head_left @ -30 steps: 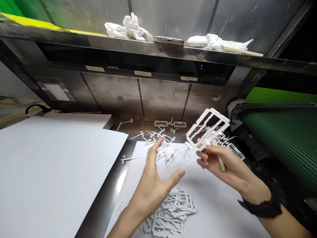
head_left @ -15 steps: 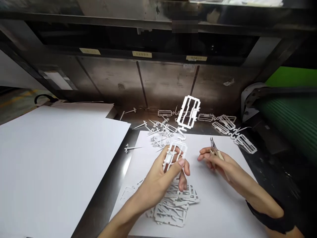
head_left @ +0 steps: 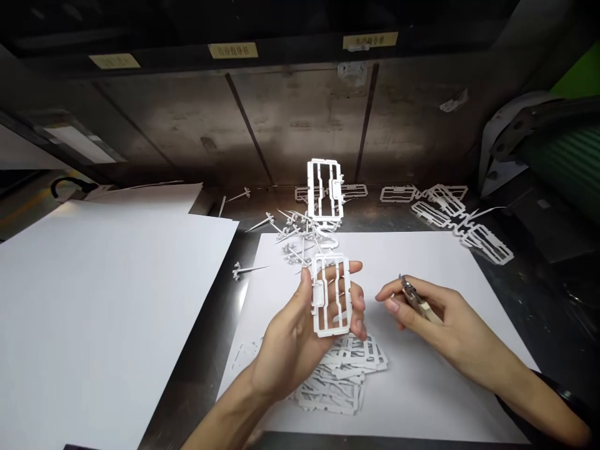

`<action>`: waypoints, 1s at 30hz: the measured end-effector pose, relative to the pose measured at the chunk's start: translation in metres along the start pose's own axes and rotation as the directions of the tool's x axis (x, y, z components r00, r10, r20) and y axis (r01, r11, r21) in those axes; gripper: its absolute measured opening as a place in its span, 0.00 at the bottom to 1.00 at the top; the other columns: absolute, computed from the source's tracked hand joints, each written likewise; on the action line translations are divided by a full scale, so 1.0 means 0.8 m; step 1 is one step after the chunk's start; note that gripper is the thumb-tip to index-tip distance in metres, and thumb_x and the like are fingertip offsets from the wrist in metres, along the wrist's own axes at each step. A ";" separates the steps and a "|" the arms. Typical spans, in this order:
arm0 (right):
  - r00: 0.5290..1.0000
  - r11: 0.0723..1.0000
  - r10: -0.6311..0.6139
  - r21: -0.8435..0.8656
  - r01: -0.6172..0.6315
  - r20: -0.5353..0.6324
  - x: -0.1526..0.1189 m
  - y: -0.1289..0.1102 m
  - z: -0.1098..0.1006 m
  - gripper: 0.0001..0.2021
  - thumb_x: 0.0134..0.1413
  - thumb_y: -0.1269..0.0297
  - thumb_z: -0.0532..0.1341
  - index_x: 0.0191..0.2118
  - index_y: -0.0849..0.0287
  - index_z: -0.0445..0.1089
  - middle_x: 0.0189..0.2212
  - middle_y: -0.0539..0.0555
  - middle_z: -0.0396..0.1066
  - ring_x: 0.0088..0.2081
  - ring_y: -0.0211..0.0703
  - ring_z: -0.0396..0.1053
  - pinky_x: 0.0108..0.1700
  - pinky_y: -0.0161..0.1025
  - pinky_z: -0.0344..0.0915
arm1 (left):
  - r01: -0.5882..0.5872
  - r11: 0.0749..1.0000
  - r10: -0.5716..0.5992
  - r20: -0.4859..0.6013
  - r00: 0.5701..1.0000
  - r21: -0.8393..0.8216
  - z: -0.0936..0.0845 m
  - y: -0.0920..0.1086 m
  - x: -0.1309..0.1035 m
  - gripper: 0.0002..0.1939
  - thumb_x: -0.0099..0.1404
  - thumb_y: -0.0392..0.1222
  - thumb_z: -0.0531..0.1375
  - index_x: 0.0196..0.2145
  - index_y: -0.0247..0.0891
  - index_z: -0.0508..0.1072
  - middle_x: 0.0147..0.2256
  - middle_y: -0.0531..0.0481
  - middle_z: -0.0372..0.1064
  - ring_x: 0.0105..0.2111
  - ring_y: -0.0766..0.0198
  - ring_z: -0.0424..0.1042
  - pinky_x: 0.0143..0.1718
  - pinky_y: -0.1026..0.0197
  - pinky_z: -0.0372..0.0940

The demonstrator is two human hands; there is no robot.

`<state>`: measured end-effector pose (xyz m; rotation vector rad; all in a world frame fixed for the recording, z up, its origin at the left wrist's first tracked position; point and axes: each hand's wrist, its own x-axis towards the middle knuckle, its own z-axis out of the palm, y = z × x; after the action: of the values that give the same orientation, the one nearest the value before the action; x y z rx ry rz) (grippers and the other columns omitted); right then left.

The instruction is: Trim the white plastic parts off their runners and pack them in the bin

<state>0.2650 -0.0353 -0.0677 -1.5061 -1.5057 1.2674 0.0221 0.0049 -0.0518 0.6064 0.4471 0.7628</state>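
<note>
My left hand (head_left: 285, 340) holds a white plastic frame part (head_left: 318, 293), thumb at its left edge and fingers behind it. A curved runner (head_left: 328, 242) joins it to a second, similar frame (head_left: 336, 189) sticking up above the hand. To the right, my right hand (head_left: 443, 312) grips a pair of side cutters (head_left: 412, 292), metal jaws pointing up and left, apart from the frames. Beneath my left hand lies a pile of white frames (head_left: 330, 394) on a white sheet (head_left: 435, 400). Cut-off runners (head_left: 300, 240) with thin spikes lie heaped behind.
More joined white frames (head_left: 490, 244) lie at the back right on the dark metal table (head_left: 187, 375). A stack of large white sheets (head_left: 103, 312) covers the left side. A metal panel (head_left: 300, 125) stands behind; a green ribbed belt (head_left: 572, 144) is at the right.
The held frames have turned more upright and face me, and my left fingers have moved behind the lower one. My right hand has turned the cutters lower. The camera view has tilted down.
</note>
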 end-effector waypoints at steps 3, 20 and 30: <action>1.000 1.000 0.002 -0.014 -0.002 -0.002 -0.001 -0.001 0.000 0.14 0.75 0.45 0.65 0.47 0.49 0.78 0.35 0.47 0.75 0.39 0.45 0.70 0.45 0.39 0.65 | -0.002 1.000 0.003 0.020 1.000 -0.016 0.003 0.001 -0.001 0.31 0.86 0.59 0.45 0.66 0.38 0.77 0.46 0.44 0.73 0.40 0.60 0.75 0.50 0.54 0.72; 0.869 0.945 -0.218 0.127 0.303 -0.444 -0.001 -0.002 -0.009 0.11 0.78 0.51 0.65 0.44 0.50 0.79 0.32 0.49 0.74 0.35 0.41 0.67 0.40 0.38 0.65 | 0.397 0.897 -0.427 0.152 0.891 0.194 -0.006 -0.012 0.002 0.32 0.82 0.61 0.49 0.61 0.35 0.80 0.40 0.42 0.78 0.26 0.59 0.80 0.36 0.58 0.74; 0.902 0.925 -0.183 0.243 0.292 -0.390 -0.001 0.003 -0.013 0.14 0.78 0.51 0.66 0.39 0.52 0.76 0.32 0.49 0.70 0.37 0.43 0.66 0.42 0.40 0.64 | 0.408 0.891 -0.446 0.218 0.868 0.197 -0.011 -0.014 -0.001 0.29 0.81 0.60 0.51 0.60 0.36 0.79 0.41 0.42 0.78 0.28 0.58 0.81 0.37 0.58 0.74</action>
<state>0.2760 -0.0347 -0.0666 -1.2308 -1.1587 0.9558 0.0223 0.0011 -0.0659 0.7011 0.3790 0.2200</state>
